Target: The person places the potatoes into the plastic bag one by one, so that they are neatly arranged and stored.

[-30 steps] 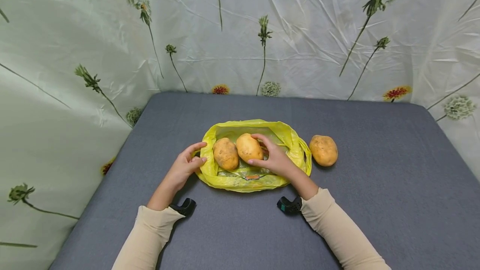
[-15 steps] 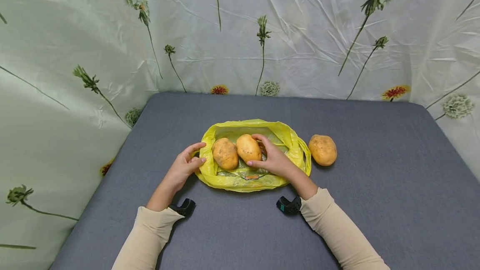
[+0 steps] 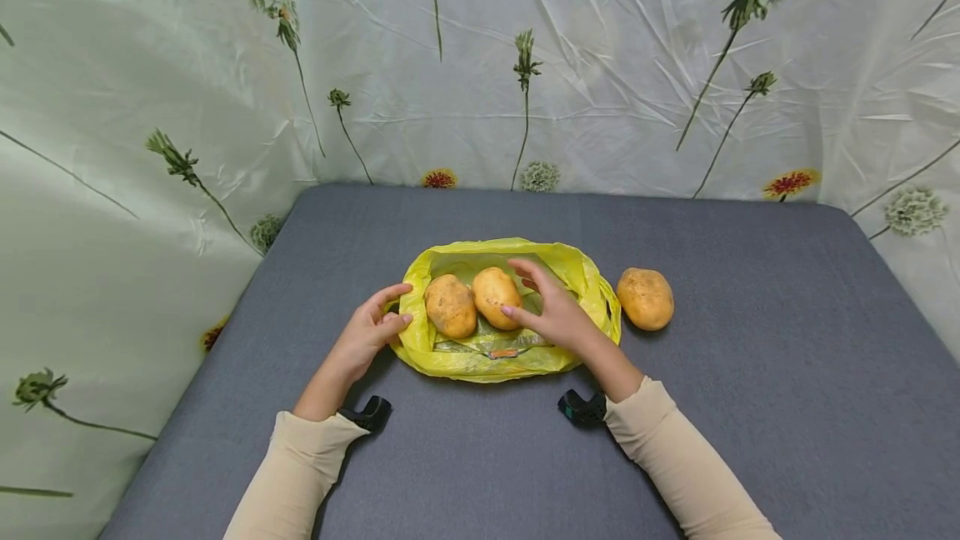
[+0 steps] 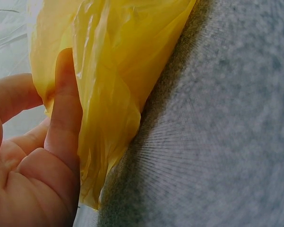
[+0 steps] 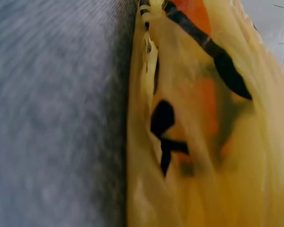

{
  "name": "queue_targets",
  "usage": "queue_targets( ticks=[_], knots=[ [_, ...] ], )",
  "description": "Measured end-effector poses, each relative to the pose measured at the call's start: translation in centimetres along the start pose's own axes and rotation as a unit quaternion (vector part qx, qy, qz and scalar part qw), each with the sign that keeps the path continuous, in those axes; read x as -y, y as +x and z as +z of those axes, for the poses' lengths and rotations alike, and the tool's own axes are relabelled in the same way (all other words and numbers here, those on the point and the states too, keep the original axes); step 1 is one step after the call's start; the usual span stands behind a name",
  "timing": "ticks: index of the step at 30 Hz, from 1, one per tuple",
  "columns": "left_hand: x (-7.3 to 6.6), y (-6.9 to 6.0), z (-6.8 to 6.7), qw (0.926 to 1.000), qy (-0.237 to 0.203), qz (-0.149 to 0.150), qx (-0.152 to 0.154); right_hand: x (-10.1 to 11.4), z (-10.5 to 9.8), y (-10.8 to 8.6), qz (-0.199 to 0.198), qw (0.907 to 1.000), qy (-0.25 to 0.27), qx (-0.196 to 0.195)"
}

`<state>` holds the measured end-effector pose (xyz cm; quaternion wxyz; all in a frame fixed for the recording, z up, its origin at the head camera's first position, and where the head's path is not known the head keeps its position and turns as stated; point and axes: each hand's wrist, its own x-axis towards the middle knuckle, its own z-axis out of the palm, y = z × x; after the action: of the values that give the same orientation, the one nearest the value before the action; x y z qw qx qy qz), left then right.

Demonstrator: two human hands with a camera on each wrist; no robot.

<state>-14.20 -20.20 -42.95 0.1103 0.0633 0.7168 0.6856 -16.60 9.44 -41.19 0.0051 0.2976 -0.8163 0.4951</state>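
Observation:
A yellow plastic bag (image 3: 480, 367) lies with its mouth spread wide. Inside it two potatoes sit side by side, a left potato (image 3: 450, 307) and a right potato (image 3: 496, 297). My left hand (image 3: 363, 332) holds the bag's left rim with thumb and fingers; the left wrist view shows the thumb (image 4: 64, 109) against the thin plastic. Over the bag's right half, my right hand (image 3: 558, 315) has its fingers spread and grips nothing. Its thumb tip overlaps the right potato's edge; contact cannot be told. The right wrist view shows only the bag's printed side (image 5: 203, 142).
A third potato (image 3: 646, 299) lies on the grey table (image 3: 480, 465) just right of the bag. Behind the table and along its left side hangs a pale curtain (image 3: 450, 98) with a flower print.
My right hand has let go of the right potato, its fingers lifting and moving slightly right. The potato stays beside the other one. My left hand keeps its place at the bag's rim.

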Motion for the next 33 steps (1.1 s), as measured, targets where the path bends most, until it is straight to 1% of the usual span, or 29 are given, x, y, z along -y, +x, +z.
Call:
queue_targets(
  ticks=[8,14,23,26,30,33],
  knots=[
    [0.0,0.0,0.0,1.0000,0.002,-0.001,0.000,0.4,-1.0,-0.8,-0.028,0.9978,-0.050,-0.034],
    [-0.1,0.0,0.0,1.0000,0.005,-0.006,-0.001,0.5,-2.2,-1.3,-0.038,0.9960,-0.057,-0.057],
    [-0.3,-0.1,0.1,1.0000,-0.003,-0.009,0.001,0.1,-4.6,-2.8,-0.038,0.9919,-0.069,-0.100],
    [-0.3,-0.1,0.1,0.9999,-0.001,-0.010,0.000,-0.1,-5.5,-3.3,-0.044,0.9903,-0.070,-0.112],
    [-0.2,-0.1,0.1,1.0000,0.001,-0.010,0.000,-0.5,-6.7,-4.0,-0.046,0.9870,-0.090,-0.124],
    [-0.2,0.0,0.1,1.0000,0.000,-0.008,-0.001,-1.0,-7.6,-4.5,-0.050,0.9826,-0.113,-0.139]
  ],
)
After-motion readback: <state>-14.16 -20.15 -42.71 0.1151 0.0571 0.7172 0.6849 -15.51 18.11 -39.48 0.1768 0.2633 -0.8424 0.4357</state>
